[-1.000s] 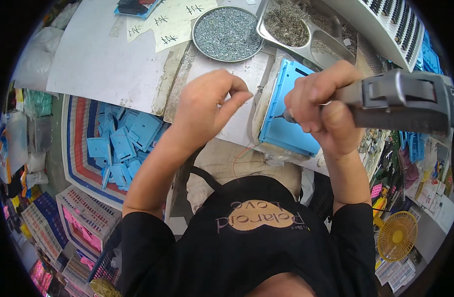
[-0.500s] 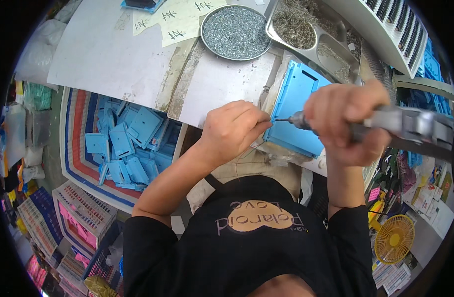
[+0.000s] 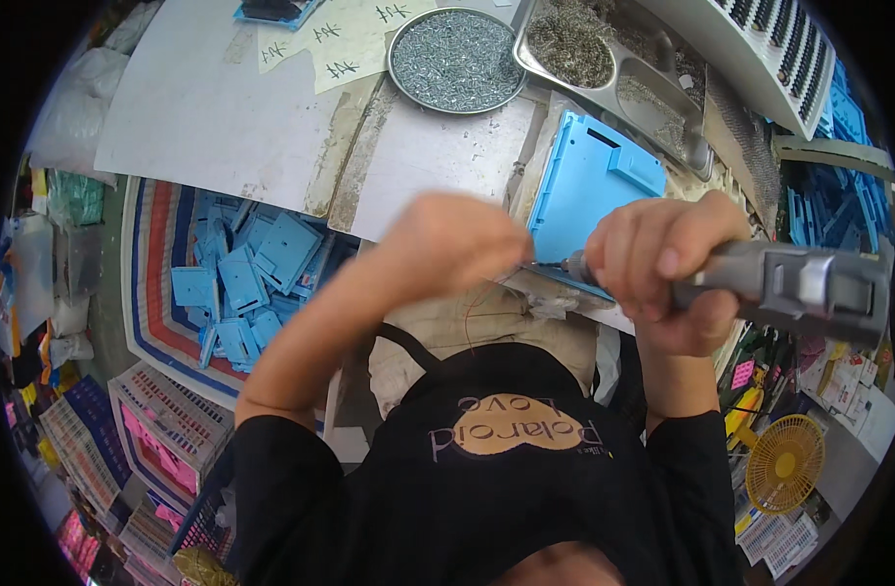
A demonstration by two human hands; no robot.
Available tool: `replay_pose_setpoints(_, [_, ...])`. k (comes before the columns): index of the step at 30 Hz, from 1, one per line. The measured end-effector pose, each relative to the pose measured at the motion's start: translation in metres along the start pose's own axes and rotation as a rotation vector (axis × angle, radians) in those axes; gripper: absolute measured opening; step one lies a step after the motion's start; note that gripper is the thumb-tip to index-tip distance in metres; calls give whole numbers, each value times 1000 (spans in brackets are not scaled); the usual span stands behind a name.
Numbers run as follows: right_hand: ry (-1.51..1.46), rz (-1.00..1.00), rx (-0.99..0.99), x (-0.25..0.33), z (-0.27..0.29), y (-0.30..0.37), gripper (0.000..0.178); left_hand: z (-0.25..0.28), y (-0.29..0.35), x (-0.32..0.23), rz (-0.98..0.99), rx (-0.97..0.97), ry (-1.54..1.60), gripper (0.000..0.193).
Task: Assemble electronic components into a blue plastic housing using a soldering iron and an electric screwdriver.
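Across the upper part of the view, the white bench (image 3: 213, 107) is spread. At left, a striped container (image 3: 154, 259) is heaped with loose blue parts (image 3: 289, 252). Steel compartment tray (image 3: 589, 96) is set at the bench's far side. Grey power screwdriver (image 3: 789, 283) is clasped by the right grip (image 3: 667, 264), fingers wrapped round. Blue panel (image 3: 584, 186) is laid at the bench's near edge. Round dish (image 3: 455, 111) is filled with small metal pieces (image 3: 455, 59). Left grip (image 3: 457, 239) is held by the panel's near-left edge; blurred, so finger state and contents can't be told. Bit (image 3: 550, 264) is aimed at its fingertips; contact unclear.
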State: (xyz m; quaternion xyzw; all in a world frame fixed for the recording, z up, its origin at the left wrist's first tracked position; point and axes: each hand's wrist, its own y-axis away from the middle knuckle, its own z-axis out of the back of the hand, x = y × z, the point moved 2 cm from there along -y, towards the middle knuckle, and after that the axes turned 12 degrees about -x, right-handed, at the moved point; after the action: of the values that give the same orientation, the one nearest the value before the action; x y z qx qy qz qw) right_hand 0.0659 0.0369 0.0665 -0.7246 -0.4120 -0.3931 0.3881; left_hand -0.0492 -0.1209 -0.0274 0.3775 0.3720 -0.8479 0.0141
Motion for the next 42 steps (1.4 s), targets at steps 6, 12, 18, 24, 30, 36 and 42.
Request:
replay_pose_setpoints(6, [201, -5, -24, -12, -8, 15, 31, 46, -61, 91, 124, -260, -726, 17])
replay_pose_setpoints(12, [327, 96, 174, -27, -6, 15, 26, -4, -73, 35, -69, -280, -421, 16])
replay_pose_setpoints(18, [312, 123, 31, 2, 8, 17, 24, -56, -63, 4, -152, -42, -65, 12])
replay_pose_setpoints(24, [112, 139, -152, 44, 57, 54, 37, -71, -54, -7, -123, 130, -141, 27])
replay_pose_setpoints(30, [129, 120, -228, 34, 71, 82, 35, -70, -61, -11, -76, 171, -129, 24])
replay_pose_setpoints(36, [211, 149, -169, 29, 74, 85, 34, -70, -59, -13, -32, 181, -133, 22])
replay_pose_setpoints(42, [345, 144, -132, 32, 68, 78, 42, -70, -60, -12, -22, 206, -133, 26])
